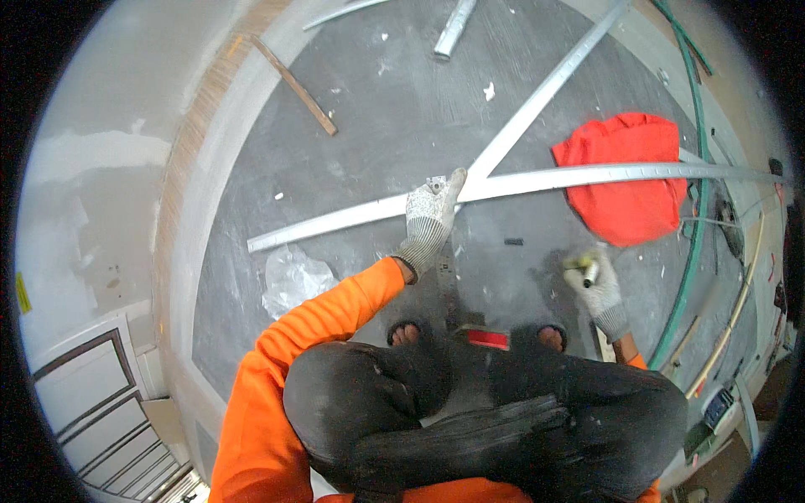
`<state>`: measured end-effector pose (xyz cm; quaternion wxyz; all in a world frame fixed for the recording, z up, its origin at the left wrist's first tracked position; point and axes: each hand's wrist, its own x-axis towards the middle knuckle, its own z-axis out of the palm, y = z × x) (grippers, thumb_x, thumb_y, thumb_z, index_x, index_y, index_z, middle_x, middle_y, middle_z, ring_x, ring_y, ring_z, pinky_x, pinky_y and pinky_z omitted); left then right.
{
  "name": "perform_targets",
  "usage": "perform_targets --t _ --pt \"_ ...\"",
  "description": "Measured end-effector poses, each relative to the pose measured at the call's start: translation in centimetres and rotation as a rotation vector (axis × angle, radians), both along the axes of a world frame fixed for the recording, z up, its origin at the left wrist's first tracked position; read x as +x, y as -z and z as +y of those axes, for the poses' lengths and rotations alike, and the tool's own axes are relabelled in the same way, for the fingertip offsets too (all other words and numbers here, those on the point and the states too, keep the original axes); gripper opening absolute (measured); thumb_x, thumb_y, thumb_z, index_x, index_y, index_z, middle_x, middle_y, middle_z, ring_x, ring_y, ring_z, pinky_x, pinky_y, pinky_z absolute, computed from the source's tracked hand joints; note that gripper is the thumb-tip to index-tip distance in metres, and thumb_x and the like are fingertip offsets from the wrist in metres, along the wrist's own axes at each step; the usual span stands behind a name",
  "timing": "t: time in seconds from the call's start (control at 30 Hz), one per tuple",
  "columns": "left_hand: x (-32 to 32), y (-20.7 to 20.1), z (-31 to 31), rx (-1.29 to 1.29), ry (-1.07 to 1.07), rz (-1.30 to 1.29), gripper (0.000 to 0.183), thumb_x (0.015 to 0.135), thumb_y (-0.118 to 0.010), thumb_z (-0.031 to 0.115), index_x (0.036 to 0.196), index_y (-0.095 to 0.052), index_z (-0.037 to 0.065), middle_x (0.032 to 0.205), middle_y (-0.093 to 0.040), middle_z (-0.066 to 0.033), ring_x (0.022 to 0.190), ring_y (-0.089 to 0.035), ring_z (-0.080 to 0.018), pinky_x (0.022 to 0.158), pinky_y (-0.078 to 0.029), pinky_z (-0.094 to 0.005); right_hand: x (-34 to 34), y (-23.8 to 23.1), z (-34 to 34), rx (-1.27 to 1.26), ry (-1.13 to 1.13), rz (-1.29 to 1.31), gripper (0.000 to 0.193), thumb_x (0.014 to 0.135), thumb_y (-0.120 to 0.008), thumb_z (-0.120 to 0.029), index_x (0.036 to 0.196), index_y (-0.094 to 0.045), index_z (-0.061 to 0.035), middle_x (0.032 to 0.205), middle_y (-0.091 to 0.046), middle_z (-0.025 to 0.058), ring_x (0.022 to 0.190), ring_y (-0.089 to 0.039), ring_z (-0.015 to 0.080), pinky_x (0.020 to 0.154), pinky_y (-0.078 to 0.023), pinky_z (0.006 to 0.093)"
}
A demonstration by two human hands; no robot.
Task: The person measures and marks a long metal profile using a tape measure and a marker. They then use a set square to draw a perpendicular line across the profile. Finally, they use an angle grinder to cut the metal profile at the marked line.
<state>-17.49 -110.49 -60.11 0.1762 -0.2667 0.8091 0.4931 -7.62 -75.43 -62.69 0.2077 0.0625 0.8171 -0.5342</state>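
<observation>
While the right hand point(602, 293) grips a marker point(591, 273) and the left hand point(428, 220) a metal channel point(528, 182), red cloth point(627, 211) lies beneath it.

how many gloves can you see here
2. One glove is on the left hand, at the long metal strip; the other is on the right hand, holding what looks like a marker. Others could be hidden along the dim right edge.
</observation>
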Motion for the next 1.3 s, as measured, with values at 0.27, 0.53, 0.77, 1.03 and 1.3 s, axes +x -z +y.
perform_targets --t 0.27,0.53,0.77,1.03,1.3 --pt "-6.2 -4.1 -4.6 0.335 -0.495 0.144 0.054 0.097 -0.067 0.06 0.097 -0.063 0.006 0.063 -0.05 -0.0028 0.053 -0.055 -0.0152 0.047 -0.044 -0.0376 -7.6 -5.9 -11.5 -0.141 -0.669 -0.073 0.04 0.091 -0.082 -0.031 0.106 -0.054 -0.008 0.1 -0.059 0.0029 0.092 -0.054 0.0131 0.087 -0.049 0.031" --pt "-5.5 -4.5 -13.8 0.442 -0.473 0.355 0.061 0.1 -0.057 0.066 0.096 -0.063 0.005 0.074 -0.06 -0.0045 0.065 -0.061 -0.0177 0.061 -0.053 -0.0392 -9.7 -14.9 -20.5 0.171 -0.939 0.194 0.029 0.089 -0.075 -0.016 0.103 -0.051 -0.0062 0.085 -0.059 0.0143 0.082 -0.064 0.0286 0.078 -0.051 0.0426" --pt "-0.8 10.1 -26.3 -0.208 0.356 0.481 0.082 0.106 -0.032 0.068 0.111 -0.069 -0.005 0.095 -0.071 -0.0196 0.092 -0.07 -0.0337 0.087 -0.054 -0.0447 -12.0 -5.0 -25.3 0.033 -0.713 0.331 0.023 0.095 -0.069 -0.014 0.107 -0.052 -0.0038 0.09 -0.061 0.0166 0.086 -0.065 0.029 0.081 -0.052 0.0421" --pt "2.3 7.4 -23.2 -0.201 0.554 -0.091 0.094 0.105 -0.017 0.074 0.109 -0.073 -0.001 0.09 -0.072 -0.0238 0.08 -0.073 -0.0341 0.087 -0.054 -0.045 -5.0 4.6 -26.2 -0.145 -0.432 0.177 0.016 0.097 -0.068 -0.009 0.106 -0.055 -0.0044 0.092 -0.062 0.0115 0.09 -0.064 0.0232 0.084 -0.052 0.0384" --pt "3.5 6.0 -21.5 -0.161 0.678 0.001 0.058 0.104 -0.052 0.059 0.132 -0.072 0.013 0.114 -0.077 -0.0151 0.112 -0.071 -0.0266 0.101 -0.052 -0.0392 -1.3 5.2 -28.9 -0.111 -0.215 0.411 0.032 0.095 -0.071 -0.007 0.126 -0.063 -0.0036 0.091 -0.065 0.0124 0.085 -0.067 0.0271 0.082 -0.055 0.0384"
